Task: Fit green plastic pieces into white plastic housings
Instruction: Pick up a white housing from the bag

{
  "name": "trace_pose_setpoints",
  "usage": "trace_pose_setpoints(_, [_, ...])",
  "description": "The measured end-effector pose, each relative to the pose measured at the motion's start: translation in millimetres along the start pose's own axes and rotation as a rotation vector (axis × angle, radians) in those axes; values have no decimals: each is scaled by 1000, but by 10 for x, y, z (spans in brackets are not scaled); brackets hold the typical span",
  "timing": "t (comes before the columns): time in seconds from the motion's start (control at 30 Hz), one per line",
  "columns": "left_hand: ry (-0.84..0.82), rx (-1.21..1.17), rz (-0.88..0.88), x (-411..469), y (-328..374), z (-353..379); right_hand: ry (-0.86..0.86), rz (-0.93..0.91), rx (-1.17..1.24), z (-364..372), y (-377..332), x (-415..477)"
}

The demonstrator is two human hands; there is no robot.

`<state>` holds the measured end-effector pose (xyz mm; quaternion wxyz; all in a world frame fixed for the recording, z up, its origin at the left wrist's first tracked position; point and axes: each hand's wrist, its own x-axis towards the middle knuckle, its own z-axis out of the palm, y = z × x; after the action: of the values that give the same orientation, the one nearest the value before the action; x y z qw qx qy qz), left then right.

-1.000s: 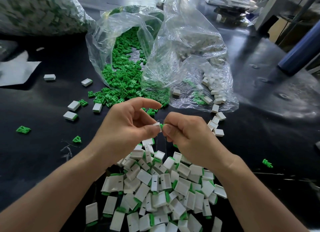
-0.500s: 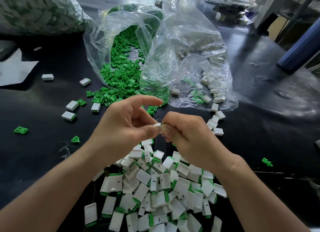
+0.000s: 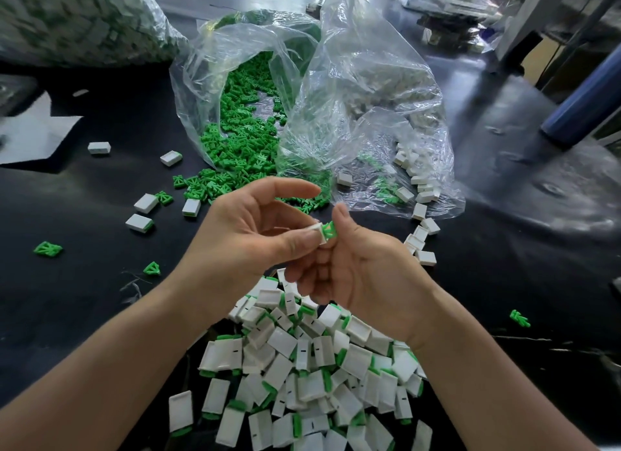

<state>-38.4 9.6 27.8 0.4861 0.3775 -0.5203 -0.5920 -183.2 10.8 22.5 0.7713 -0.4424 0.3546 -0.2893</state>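
My left hand (image 3: 248, 235) pinches a small white housing (image 3: 317, 231) between thumb and fingers above the black table. My right hand (image 3: 363, 265) holds a green piece (image 3: 329, 230) at the housing's open end; the piece sticks partly out of it. Below the hands lies a heap of fitted white housings with green ends (image 3: 309, 366). Loose green pieces spill from an open clear bag (image 3: 242, 128) behind the hands. A second clear bag (image 3: 386, 114) to its right holds empty white housings.
Single housings (image 3: 146, 203) and stray green pieces (image 3: 48, 249) lie scattered on the black table at the left. A row of white housings (image 3: 420, 235) trails from the right bag. A big filled bag (image 3: 74, 20) stands at the far left; a blue cylinder (image 3: 584, 104) at right.
My right hand has turned palm-up and drawn slightly apart from the left, so the green piece now shows at the housing's end. The view has shifted a little.
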Motion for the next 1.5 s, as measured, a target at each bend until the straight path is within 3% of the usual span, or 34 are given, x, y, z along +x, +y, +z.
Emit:
trace_pose_setpoints(0.3, [14, -22, 15, -13, -21, 21, 71, -29, 81, 42, 23, 11])
trace_pose_setpoints(0.77, [24, -28, 4, -11, -22, -16, 190, -136, -338, -2, 61, 2])
trace_pose_setpoints(1.13, [10, -23, 15, -15, -46, 25, 157, -114, -374, -14, 88, 9])
trace_pose_setpoints(1.5, [-17, -116, -15, -6, -89, 33, 240, -208, -500, -20, 147, 25])
